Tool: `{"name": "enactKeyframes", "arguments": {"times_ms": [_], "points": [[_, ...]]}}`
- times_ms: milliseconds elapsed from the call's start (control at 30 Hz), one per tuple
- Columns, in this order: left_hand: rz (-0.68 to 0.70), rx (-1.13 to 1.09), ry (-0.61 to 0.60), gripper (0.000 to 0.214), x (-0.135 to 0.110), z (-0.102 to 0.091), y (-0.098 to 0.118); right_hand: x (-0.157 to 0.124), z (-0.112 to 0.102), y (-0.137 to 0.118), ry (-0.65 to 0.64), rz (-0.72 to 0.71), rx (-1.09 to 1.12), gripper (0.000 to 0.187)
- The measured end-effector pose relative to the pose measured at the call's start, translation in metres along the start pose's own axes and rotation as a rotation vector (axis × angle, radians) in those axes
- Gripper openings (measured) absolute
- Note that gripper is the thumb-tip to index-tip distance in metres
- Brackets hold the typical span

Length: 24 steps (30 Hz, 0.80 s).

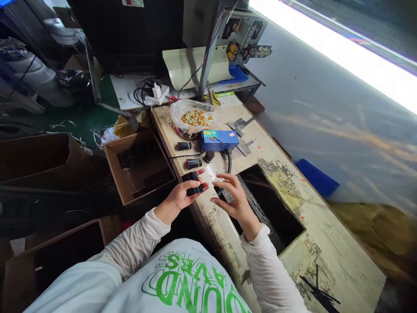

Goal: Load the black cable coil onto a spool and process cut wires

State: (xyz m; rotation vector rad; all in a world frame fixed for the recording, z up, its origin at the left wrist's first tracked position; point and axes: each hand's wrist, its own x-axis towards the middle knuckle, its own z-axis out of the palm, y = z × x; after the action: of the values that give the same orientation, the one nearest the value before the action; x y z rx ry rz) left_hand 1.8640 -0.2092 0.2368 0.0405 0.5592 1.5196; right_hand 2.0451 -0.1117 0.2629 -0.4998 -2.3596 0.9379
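Black, tightly packed bundle of thin tubes [192, 183] is sitting in the left hand [177, 196] in the head view, with the fingers curling around it and gripping it firmly. The right hand [230, 202] is staying half open, its fingers curved and spread, holding nothing that shows and hovering just beside the bundle without touching it. Below it, a dark rectangular opening [270, 204] is breaking the worn, cream-painted wooden bench [325, 248]. Two shorter black tube bundles [184, 146] [194, 163] are lying on the bench ahead of the hands. A black corrugated hose [229, 161] is rising between the right hand and a blue rectangular box [219, 140], standing in the way toward it. A clear plastic bag of small gold-coloured pieces [192, 117] is resting behind the box, while flat grey metal brackets [239, 126] are lying to its right. An open brown cardboard box [138, 167] is standing just left of the bench.
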Motion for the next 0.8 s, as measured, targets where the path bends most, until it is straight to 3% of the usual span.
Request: {"name": "enactKeyframes", "arguments": {"times_ms": [167, 400, 667, 800], "points": [[-0.029, -0.045, -0.055, 0.059, -0.005, -0.002, -0.001, 0.008, 0.019, -0.005, 0.020, -0.140, -0.017, 0.035], [-0.038, -0.059, -0.029, 0.053, -0.012, 0.004, -0.003, 0.014, 0.025, -0.007, 0.019, -0.223, 0.041, 0.030], [-0.039, -0.041, -0.029, 0.060, -0.012, 0.007, -0.006, 0.013, 0.028, -0.008, 0.016, -0.190, 0.109, 0.018], [0.037, 0.104, -0.032, 0.057, -0.014, 0.008, -0.007, 0.014, 0.023, -0.015, 0.025, -0.052, 0.207, 0.029]]}}
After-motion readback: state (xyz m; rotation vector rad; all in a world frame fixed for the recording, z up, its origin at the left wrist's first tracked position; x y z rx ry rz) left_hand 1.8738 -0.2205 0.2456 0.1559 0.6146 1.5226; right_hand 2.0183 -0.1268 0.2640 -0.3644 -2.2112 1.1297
